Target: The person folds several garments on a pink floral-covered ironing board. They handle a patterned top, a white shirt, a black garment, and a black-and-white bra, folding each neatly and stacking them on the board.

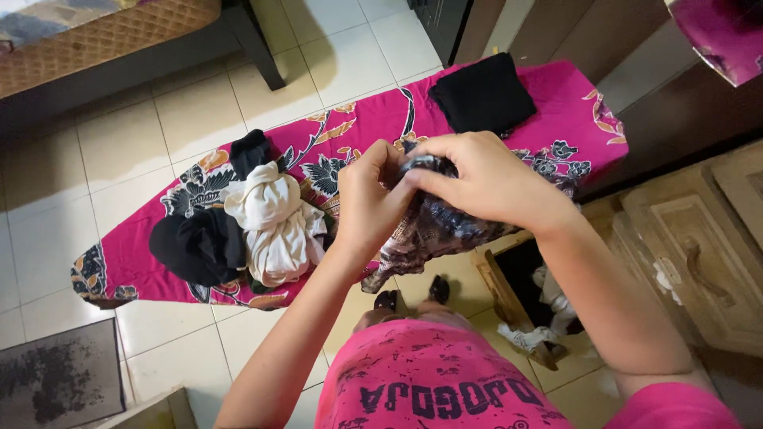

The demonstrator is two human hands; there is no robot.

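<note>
Hands (429, 191) bunched around patterned cloth (433, 230)

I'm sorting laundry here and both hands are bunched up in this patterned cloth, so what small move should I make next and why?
Probably draw the hands apart to open the patterned cloth. The left hand and right hand both grip its crumpled top above the pink ironing board, and the rest hangs bunched, so no edge shows for folding yet.

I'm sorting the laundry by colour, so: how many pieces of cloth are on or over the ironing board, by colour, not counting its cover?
Black: 3, namely the folded black cloth, the black heap and the small black piece
Cream: 1, the cream bundle
Dark patterned: 1, the patterned cloth gripped by the left hand and right hand
Total: 5
</note>
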